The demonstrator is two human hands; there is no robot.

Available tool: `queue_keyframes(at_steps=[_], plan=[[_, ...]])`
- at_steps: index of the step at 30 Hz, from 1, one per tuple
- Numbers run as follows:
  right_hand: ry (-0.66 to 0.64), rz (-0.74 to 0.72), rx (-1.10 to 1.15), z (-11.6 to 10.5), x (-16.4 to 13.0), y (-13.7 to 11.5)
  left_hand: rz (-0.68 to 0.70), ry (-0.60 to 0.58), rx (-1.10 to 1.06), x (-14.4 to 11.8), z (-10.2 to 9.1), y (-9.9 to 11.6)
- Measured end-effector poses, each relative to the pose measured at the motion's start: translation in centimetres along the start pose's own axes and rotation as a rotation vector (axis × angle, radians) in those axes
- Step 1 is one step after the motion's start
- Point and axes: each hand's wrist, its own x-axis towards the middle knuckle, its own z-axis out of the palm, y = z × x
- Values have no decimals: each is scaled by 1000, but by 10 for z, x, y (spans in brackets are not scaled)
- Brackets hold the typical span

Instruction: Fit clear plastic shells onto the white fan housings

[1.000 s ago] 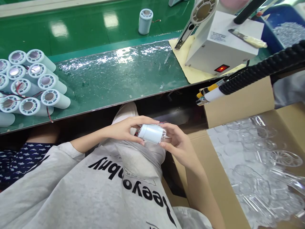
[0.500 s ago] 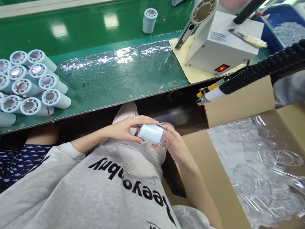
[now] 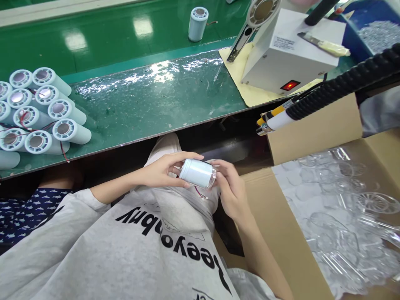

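Observation:
Above my lap I hold a light blue plastic cylinder [image 3: 196,172] lying on its side. My left hand [image 3: 161,170] grips its left end, thumb and fingers on opposite sides. A clear plastic cover [image 3: 213,176] surrounds the cylinder's right end, and the fingers of my right hand [image 3: 230,189] are closed around it; their tips are partly hidden behind it. A thin red wire [image 3: 200,193] hangs below the cylinder.
Several similar blue cylinders [image 3: 64,107] with red wires stand grouped on the green bench [image 3: 150,104]. Another cylinder [image 3: 198,25] stands farther back. At right are a white box-shaped device [image 3: 290,54] with a lit red switch, a black corrugated hose [image 3: 346,83], and a carton [image 3: 275,225] of clear plastic parts.
The cylinder has turned slightly between my hands, and its red wire now shows underneath. My right-hand fingers have shifted on the clear cover. The camera view has moved a little.

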Motion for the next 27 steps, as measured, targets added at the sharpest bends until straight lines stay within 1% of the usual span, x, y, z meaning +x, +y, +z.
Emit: queue_keyframes(at_steps=[1, 2, 3, 4, 5, 6, 7, 9, 11, 12, 15, 17, 21, 23, 24, 25, 26, 27], plan=[[45, -139, -96, -2, -1, 1, -37, 9, -44, 0, 1, 1], [52, -267, -178, -3, -1, 2, -75, 8, -82, 0, 1, 1], [25, -368, -238, -5, -2, 3, -107, -1, -109, 0, 1, 1], [-24, -430, -272, -6, -2, 5, -123, -15, -125, 0, 1, 0], [-74, -448, -276, -7, -2, 6, -120, -28, -126, 0, 0, 0], [-111, -427, -248, -7, -2, 8, -100, -42, -110, 1, -1, 0], [-135, -374, -191, -8, -2, 9, -67, -58, -86, 1, -3, 1], [-157, -230, -24, -8, -3, 11, -2, -102, -52, 1, -5, 2], [-158, -104, 112, -9, -5, 12, 7, -140, -59, 1, -7, 5], [-156, -68, 145, -10, -5, 12, -8, -151, -77, 0, -8, 6], [-143, -39, 157, -13, -6, 12, -62, -152, -138, 0, -8, 5], [-138, -20, 153, -13, -5, 12, -75, -156, -170, 2, -7, 0], [-151, 84, 137, -2, -7, 5, -126, -174, -157, 5, 0, -13], [-187, 90, 136, 3, -6, 4, -213, -130, -88, 7, -2, -12], [-213, 74, 111, 2, -5, 7, -268, -84, -30, 9, -8, -8], [-211, 58, 58, -4, -2, 11, -320, -26, 50, 13, -17, -1], [-161, 52, -25, -15, -1, 17, -361, 40, 155, 21, -30, 7], [-47, 75, -147, -32, -1, 25, -381, 99, 265, 33, -44, 17]])
